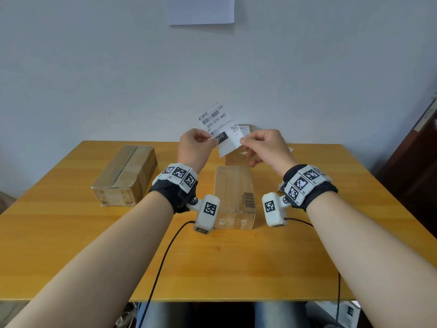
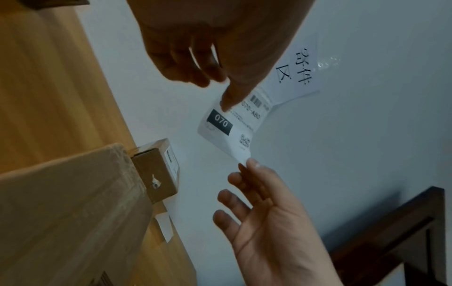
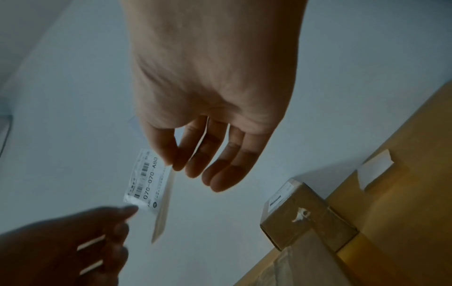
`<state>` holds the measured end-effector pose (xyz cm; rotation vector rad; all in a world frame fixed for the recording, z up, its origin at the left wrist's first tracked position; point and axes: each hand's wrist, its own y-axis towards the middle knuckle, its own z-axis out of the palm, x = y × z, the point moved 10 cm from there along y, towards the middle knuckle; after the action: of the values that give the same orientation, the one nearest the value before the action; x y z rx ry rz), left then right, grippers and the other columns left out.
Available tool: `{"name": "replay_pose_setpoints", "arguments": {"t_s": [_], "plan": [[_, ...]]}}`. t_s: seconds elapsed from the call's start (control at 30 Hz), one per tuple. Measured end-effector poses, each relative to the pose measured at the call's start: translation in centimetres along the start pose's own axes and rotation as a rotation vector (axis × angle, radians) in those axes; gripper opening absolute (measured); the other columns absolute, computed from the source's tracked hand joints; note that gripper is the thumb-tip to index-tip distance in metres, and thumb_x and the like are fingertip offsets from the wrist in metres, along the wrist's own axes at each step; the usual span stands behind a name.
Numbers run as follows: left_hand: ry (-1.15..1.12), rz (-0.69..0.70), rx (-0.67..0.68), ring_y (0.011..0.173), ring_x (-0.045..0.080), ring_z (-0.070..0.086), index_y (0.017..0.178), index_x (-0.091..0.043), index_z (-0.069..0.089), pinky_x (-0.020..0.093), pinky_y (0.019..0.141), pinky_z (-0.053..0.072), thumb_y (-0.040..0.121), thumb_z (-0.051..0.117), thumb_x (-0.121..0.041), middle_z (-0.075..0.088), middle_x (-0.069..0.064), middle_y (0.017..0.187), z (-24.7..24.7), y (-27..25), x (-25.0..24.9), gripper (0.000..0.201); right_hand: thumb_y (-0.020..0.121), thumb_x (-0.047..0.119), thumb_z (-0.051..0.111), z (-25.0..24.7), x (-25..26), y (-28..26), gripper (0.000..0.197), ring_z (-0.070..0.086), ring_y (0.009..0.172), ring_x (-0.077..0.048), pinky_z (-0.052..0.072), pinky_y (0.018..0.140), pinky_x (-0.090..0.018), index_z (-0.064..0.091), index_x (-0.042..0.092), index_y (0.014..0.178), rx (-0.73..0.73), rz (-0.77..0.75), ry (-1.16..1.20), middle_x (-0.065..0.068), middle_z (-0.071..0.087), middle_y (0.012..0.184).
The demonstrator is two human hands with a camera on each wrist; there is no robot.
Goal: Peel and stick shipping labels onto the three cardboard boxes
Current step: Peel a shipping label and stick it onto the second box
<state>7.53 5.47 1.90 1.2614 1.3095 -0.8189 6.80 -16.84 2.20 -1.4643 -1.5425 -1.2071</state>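
I hold a white shipping label (image 1: 221, 131) printed "070" in the air over the table's far side. My left hand (image 1: 211, 139) pinches its left edge, and my right hand (image 1: 243, 139) pinches its lower right corner. In the right wrist view the label (image 3: 144, 183) shows a second layer standing apart along one edge. A long cardboard box (image 1: 234, 195) lies under my hands. Behind it sits a small box (image 1: 243, 129) with a white label on top. A third, taped box (image 1: 125, 174) lies to the left.
The wooden table (image 1: 71, 245) ends at a pale wall, where a paper sheet (image 1: 201, 10) hangs. A white paper scrap (image 3: 374, 170) lies on the table right of the small box. Dark wooden furniture (image 1: 413, 162) stands at the right. Black cables trail off my wrists.
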Motion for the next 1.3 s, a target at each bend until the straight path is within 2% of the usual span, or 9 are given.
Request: {"name": "replay_pose_setpoints", "arguments": {"t_s": [0.03, 0.1, 0.23, 0.4, 0.53, 0.63, 0.83, 1.07, 1.3], "plan": [[-0.011, 0.039, 0.048, 0.073, 0.012, 0.062, 0.087, -0.020, 0.066, 0.030, 0.067, 0.055, 0.086, 0.076, -0.015, 0.066, -0.007, 0.085, 0.5, -0.2, -0.7, 0.011, 0.094, 0.022, 0.075, 0.3, 0.4, 0.0, 0.012, 0.070, 0.069, -0.017, 0.066, 0.064, -0.046, 0.079, 0.011, 0.093, 0.016, -0.023, -0.003, -0.007, 0.075, 0.090], [-0.061, 0.074, 0.170, 0.078, 0.014, 0.069, 0.090, -0.017, 0.073, 0.030, 0.069, 0.060, 0.090, 0.071, -0.013, 0.074, 0.000, 0.090, 1.9, -0.9, -1.7, 0.005, 0.094, 0.020, 0.076, 1.0, 1.3, -0.2, 0.012, 0.070, 0.069, -0.015, 0.064, 0.061, -0.042, 0.078, 0.009, 0.089, 0.056, -0.068, -0.010, -0.005, 0.073, 0.087], [-0.166, 0.031, 0.321, 0.089, 0.022, 0.076, 0.101, -0.007, 0.077, 0.034, 0.075, 0.063, 0.096, 0.067, -0.018, 0.079, 0.008, 0.096, 3.6, -2.0, -2.0, 0.016, 0.095, 0.015, 0.075, 1.9, 2.8, -0.5, 0.010, 0.073, 0.073, -0.019, 0.062, 0.057, -0.035, 0.075, 0.011, 0.086, 0.110, -0.152, 0.026, -0.012, 0.073, 0.088], [-0.203, -0.009, 0.351, 0.089, 0.020, 0.077, 0.101, -0.008, 0.078, 0.038, 0.080, 0.064, 0.097, 0.066, -0.020, 0.080, 0.005, 0.095, 3.6, -2.2, -1.6, 0.018, 0.092, 0.016, 0.080, 2.1, 3.1, -0.9, 0.007, 0.073, 0.074, -0.022, 0.064, 0.060, -0.041, 0.076, 0.015, 0.086, 0.143, -0.188, 0.031, -0.005, 0.074, 0.086], [-0.199, -0.024, 0.373, 0.090, 0.024, 0.077, 0.104, -0.007, 0.078, 0.040, 0.082, 0.063, 0.097, 0.065, -0.018, 0.079, 0.009, 0.096, 3.7, -2.2, -1.5, 0.018, 0.090, 0.018, 0.082, 2.2, 3.1, -1.0, 0.009, 0.074, 0.074, -0.026, 0.065, 0.061, -0.045, 0.075, 0.013, 0.086, 0.151, -0.191, 0.039, -0.007, 0.075, 0.085], [-0.195, -0.021, 0.366, 0.090, 0.025, 0.077, 0.104, -0.007, 0.078, 0.041, 0.083, 0.063, 0.097, 0.065, -0.016, 0.079, 0.011, 0.096, 3.6, -2.2, -1.4, 0.018, 0.091, 0.017, 0.081, 2.3, 3.3, -1.1, 0.008, 0.073, 0.073, -0.026, 0.065, 0.059, -0.044, 0.074, 0.013, 0.087, 0.163, -0.200, 0.046, -0.004, 0.074, 0.083], [-0.206, -0.017, 0.357, 0.090, 0.023, 0.077, 0.104, -0.007, 0.078, 0.041, 0.084, 0.063, 0.096, 0.067, -0.018, 0.079, 0.010, 0.095, 3.5, -2.2, -1.4, 0.017, 0.095, 0.014, 0.076, 2.5, 3.3, -1.1, 0.005, 0.073, 0.074, -0.026, 0.063, 0.057, -0.039, 0.075, 0.009, 0.092, 0.186, -0.209, 0.065, -0.012, 0.073, 0.091], [-0.194, -0.018, 0.357, 0.088, 0.021, 0.077, 0.103, -0.009, 0.079, 0.039, 0.082, 0.064, 0.096, 0.066, -0.019, 0.079, 0.008, 0.093, 3.5, -2.2, -1.3, 0.017, 0.095, 0.015, 0.076, 2.6, 3.0, -0.9, 0.004, 0.073, 0.076, -0.030, 0.064, 0.060, -0.042, 0.076, 0.011, 0.092, 0.191, -0.207, 0.074, -0.010, 0.074, 0.090], [-0.178, -0.025, 0.352, 0.088, 0.019, 0.077, 0.101, -0.011, 0.079, 0.037, 0.080, 0.063, 0.096, 0.068, -0.025, 0.080, 0.005, 0.092, 3.3, -2.1, -0.9, 0.019, 0.095, 0.012, 0.075, 2.3, 2.6, -0.7, 0.004, 0.074, 0.076, -0.027, 0.065, 0.062, -0.043, 0.075, 0.010, 0.092, 0.178, -0.189, 0.075, -0.006, 0.075, 0.088]]}}
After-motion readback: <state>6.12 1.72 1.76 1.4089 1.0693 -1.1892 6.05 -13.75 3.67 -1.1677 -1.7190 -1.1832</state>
